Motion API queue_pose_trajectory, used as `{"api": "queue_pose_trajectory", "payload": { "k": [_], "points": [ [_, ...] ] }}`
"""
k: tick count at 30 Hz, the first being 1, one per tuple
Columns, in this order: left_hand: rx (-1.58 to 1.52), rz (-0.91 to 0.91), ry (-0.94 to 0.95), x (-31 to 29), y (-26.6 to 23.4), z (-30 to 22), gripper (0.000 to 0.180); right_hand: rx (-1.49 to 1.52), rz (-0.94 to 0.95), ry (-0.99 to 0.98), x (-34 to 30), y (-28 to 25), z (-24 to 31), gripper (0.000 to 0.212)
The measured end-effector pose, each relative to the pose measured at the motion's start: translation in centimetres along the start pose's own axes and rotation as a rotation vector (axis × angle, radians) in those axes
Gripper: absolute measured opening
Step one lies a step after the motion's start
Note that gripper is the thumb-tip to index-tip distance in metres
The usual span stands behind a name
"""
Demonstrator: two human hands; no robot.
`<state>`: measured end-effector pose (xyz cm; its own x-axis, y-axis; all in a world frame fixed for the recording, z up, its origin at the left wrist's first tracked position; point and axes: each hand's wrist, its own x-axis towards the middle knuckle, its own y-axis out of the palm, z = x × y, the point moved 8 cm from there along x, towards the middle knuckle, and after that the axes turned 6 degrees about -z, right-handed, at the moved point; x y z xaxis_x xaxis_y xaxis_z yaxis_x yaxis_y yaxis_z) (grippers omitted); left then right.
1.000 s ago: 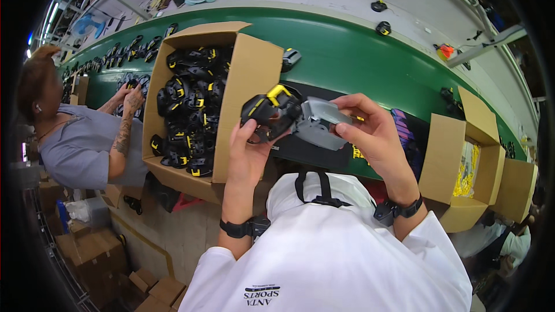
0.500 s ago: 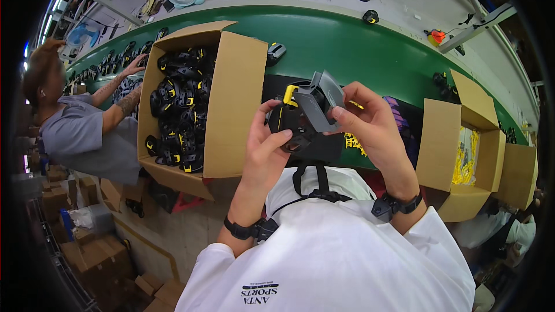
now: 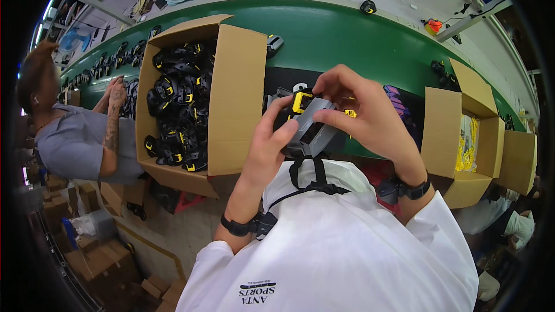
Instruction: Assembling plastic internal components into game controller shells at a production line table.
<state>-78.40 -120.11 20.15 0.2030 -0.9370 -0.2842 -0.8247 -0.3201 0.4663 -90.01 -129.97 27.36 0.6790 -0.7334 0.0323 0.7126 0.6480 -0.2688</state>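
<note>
Above the green bench, close to my body, both hands hold a grey and black plastic part with a yellow clip (image 3: 302, 101); its exact kind is not clear. My left hand (image 3: 272, 133) grips its left side, with thumb and fingers closed on the grey shell (image 3: 312, 124). Over its upper right side curls my right hand (image 3: 367, 110), fingertips by the clip and thumb against the shell. A dark slot shows in the shell's near face. Behind my right fingers lie small yellow pieces (image 3: 350, 114), partly hidden.
To my left stands a cardboard box (image 3: 240, 104) full of black and yellow parts (image 3: 179, 104). Another box (image 3: 442, 133) with yellow pieces sits at right. A grey part (image 3: 274, 45) rests on the green bench (image 3: 324, 34). A co-worker (image 3: 87, 133) stands at far left.
The part has turned in my hands, bringing its slotted grey face toward me. My right fingers have shifted left to the yellow clip. The co-worker's hands have drawn together.
</note>
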Motion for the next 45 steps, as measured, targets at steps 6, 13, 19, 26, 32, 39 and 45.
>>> {"api": "queue_pose_trajectory", "payload": {
  "k": [6,13,19,26,32,39,45],
  "points": [
    [0.197,0.013,0.075,0.3,-1.9,-1.0,0.048,-0.166,-0.254,-0.26,0.0,0.6,2.1,0.034],
    [0.066,0.053,0.044,0.0,-0.9,-1.6,0.042,-0.231,-0.411,-0.443,-0.7,1.2,3.6,0.037],
    [0.104,0.014,0.113,0.3,-1.0,-2.0,0.038,0.329,-0.172,0.041,-1.1,2.9,-1.3,0.03],
    [0.145,0.07,0.116,0.7,0.4,-2.3,0.022,0.458,-0.199,0.208,-2.9,2.7,-1.5,0.024],
    [0.219,0.172,0.156,1.0,2.9,-2.3,0.019,0.548,-0.183,0.087,-4.0,2.0,-1.5,0.016],
    [0.136,0.234,0.073,2.0,3.7,-0.7,0.019,0.375,-0.238,0.128,-4.8,0.5,-1.6,0.019],
    [0.383,0.029,0.063,2.4,0.5,0.1,0.033,0.154,-0.232,0.103,-5.3,-0.5,-1.2,0.031]
  ]
}}
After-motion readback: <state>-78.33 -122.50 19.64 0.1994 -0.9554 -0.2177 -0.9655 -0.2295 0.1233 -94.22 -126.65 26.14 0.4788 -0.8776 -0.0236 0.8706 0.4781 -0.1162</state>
